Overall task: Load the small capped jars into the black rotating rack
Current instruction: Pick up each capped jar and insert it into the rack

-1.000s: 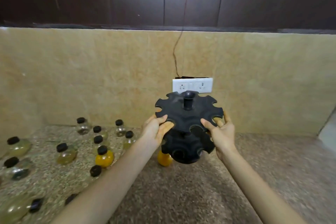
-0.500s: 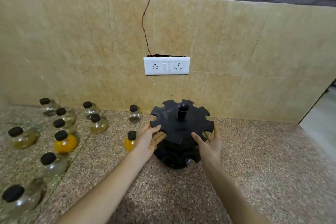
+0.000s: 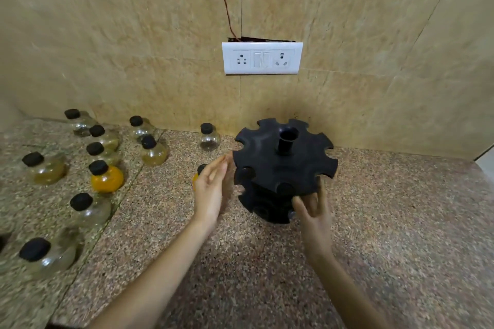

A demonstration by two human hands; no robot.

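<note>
Down at the centre of the frame, the black rotating rack (image 3: pixel 283 168) is standing upright on the speckled granite bench (image 3: pixel 401 222), close to the back wall, with its notched top disc showing empty slots all round and a short hollow post rising from the middle. The left hand (image 3: pixel 211 192) is hovering just left of the rack with fingers straight and spread, its grip fully open and holding nothing; the fingertips are near the disc's rim, and whether they are touching it I cannot tell. The right hand (image 3: pixel 314 215) is hanging at the rack's lower right, fingers loosely curled and apart, its grip likewise open and empty, blurred with motion.

The small capped jars (image 3: pixel 107 176) are sitting scattered over the left part of the bench, well apart from the rack, all upright with black caps; most are looking clear or pale yellow, and one is glowing bright orange. Another orange jar (image 3: pixel 199 171) is peeking out behind the left hand.

A seam is running diagonally through the bench at lower left. Beige stone tiles (image 3: pixel 107 35) are covering the wall behind, and a white switch and socket plate (image 3: pixel 262 58) is sitting above the rack, with a thin reddish wire (image 3: pixel 224 0) climbing from it to the top of the frame.
</note>
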